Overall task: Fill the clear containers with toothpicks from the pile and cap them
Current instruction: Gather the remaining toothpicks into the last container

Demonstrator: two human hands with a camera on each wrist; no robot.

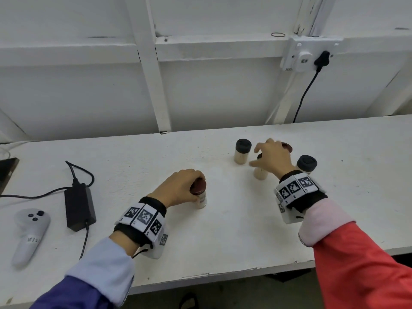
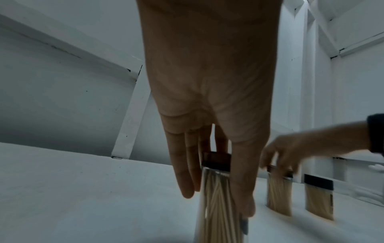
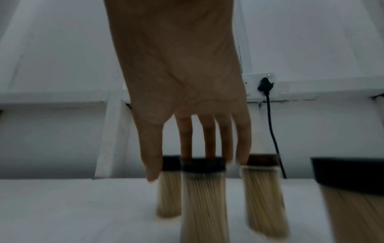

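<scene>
toothpick container [image 1: 201, 198] | in left hand [image 1: 178, 188] | right hand [image 1: 270, 160] over others

White table [image 1: 223, 230] carries five capped toothpick containers [image 1: 242, 155]; black power brick [image 1: 79, 207]; white controller [image 1: 29, 233].

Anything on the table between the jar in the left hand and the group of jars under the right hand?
Nothing: in the head view only bare white table lies between the brown-capped jar and the jar group.
</scene>
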